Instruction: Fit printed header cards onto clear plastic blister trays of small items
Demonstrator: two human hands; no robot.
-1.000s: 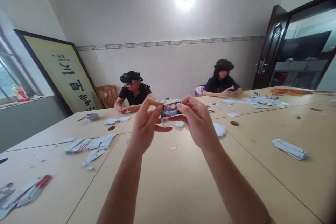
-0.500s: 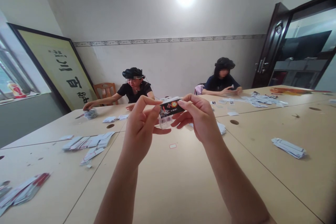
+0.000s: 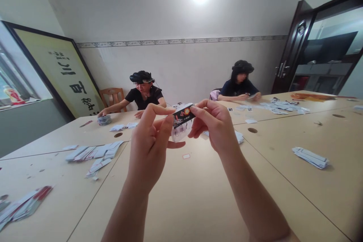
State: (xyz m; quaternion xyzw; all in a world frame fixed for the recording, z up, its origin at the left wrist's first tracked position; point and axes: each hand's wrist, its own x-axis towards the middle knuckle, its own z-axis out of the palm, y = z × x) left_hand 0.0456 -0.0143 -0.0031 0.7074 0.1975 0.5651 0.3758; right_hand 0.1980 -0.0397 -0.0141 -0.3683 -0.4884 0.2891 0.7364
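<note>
While we hold our left hand (image 3: 150,145) and right hand (image 3: 215,124) raised above the table (image 3: 193,196), both pinch a small packet (image 3: 183,117) between fingertips; card piles (image 3: 93,155) lie at nine o'clock.

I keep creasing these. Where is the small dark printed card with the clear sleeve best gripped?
Judging by how it is held: by the short ends, from both sides. The left hand and right hand pinch the card by its edges, leaving the printed face untouched.

Pale table (image 3: 198,196) strewn with card stacks (image 3: 310,157)
</note>
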